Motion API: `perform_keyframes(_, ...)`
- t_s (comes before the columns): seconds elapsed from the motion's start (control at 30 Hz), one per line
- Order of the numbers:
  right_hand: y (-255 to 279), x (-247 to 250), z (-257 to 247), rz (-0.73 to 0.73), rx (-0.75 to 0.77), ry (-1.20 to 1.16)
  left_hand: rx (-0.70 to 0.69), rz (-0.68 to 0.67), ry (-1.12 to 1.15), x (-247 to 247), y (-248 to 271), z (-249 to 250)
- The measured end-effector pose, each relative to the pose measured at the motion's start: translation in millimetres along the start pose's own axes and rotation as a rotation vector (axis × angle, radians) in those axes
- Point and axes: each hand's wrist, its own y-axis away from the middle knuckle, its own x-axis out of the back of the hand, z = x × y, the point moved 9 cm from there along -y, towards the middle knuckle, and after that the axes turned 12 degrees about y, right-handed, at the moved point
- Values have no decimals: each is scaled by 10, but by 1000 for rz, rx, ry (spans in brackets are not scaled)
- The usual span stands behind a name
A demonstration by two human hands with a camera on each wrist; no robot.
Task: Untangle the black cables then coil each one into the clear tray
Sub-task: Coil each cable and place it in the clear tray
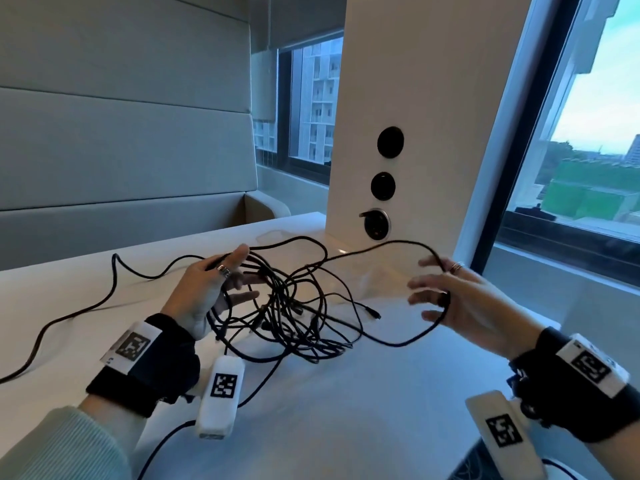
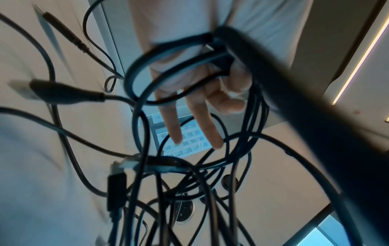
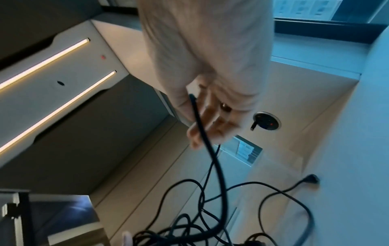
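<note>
A knot of black cables (image 1: 287, 306) lies on the white table (image 1: 346, 410) between my hands. My left hand (image 1: 242, 275) is at its left side; several strands are looped round its fingers. The left wrist view shows two fingers (image 2: 212, 133) straight and the others curled round the cables (image 2: 189, 174). My right hand (image 1: 419, 289) is spread at the right, and one wide cable loop (image 1: 398, 344) hangs across it. In the right wrist view that strand (image 3: 210, 158) drops from the right hand (image 3: 202, 126) into the pile. Behind the knot a clear tray (image 1: 360, 282) shows only faintly.
A white pillar with round sockets (image 1: 377, 230) stands right behind the cables, with a plug in the lowest socket. One long cable (image 1: 69, 315) trails left off the table edge. Windows run along the right, and a padded bench sits at the back left.
</note>
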Motion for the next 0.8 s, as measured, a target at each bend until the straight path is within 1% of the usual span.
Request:
perform_keyframes(0.03, -11, 86, -21, 91, -4, -35, -8, -4, 9, 21, -8, 7)
perform_keyframes(0.07, -7, 135, -10, 148, -22, 3, -15, -11, 10, 36, -14, 9)
perform_keyframes(0.1, 0, 143, 21, 161, -45, 85, -24, -30, 6, 33, -16, 7)
perform_keyframes(0.13, 13, 129, 80, 140, -74, 178, -37, -49, 4, 29, -17, 5)
perform_keyframes(0.2, 48, 68, 275, 36, -170, 379, -72, -69, -7, 22, -26, 17)
perform_keyframes(0.23, 81, 28, 391, -39, -237, 513, -82, -77, -14, 27, -29, 27)
perform_keyframes(0.3, 171, -38, 603, -239, -361, 878, -86, -91, -18, 48, -34, 43)
perform_keyframes(0.33, 191, -46, 661, -310, -389, 1050, -82, -100, -18, 54, -31, 49)
perform_keyframes(0.37, 159, -42, 654, -323, -375, 1179, -77, -114, -14, 56, -25, 63)
perform_keyframes(0.4, 95, -54, 571, -284, -310, 1269, -78, -127, -11, 49, -21, 77)
perform_keyframes(0.43, 12, -110, 420, -214, -195, 1322, -83, -131, -15, 50, -19, 90)
perform_keyframes(0.47, -66, -206, 231, -143, -54, 1345, -90, -137, -11, 50, -15, 101)
perform_keyframes(0.53, -206, -466, -123, -37, 199, 1288, -105, -152, -6, 30, 6, 128)
perform_keyframes(0.57, -278, -592, -227, -10, 273, 1242, -116, -164, 1, 8, 18, 146)
perform_keyframes(0.6, -361, -713, -252, -15, 303, 1213, -123, -173, 4, -13, 29, 162)
perform_keyframes(0.63, -447, -842, -198, -64, 286, 1207, -132, -181, 13, -35, 45, 179)
perform_keyframes(0.7, -586, -1119, 79, -248, 160, 1167, -165, -201, 19, -98, 110, 237)
perform_keyframes(0.73, -615, -1250, 231, -339, 76, 1073, -183, -223, 19, -127, 134, 262)
perform_keyframes(0.8, -625, -1466, 432, -452, -76, 744, -203, -277, 15, -176, 179, 295)
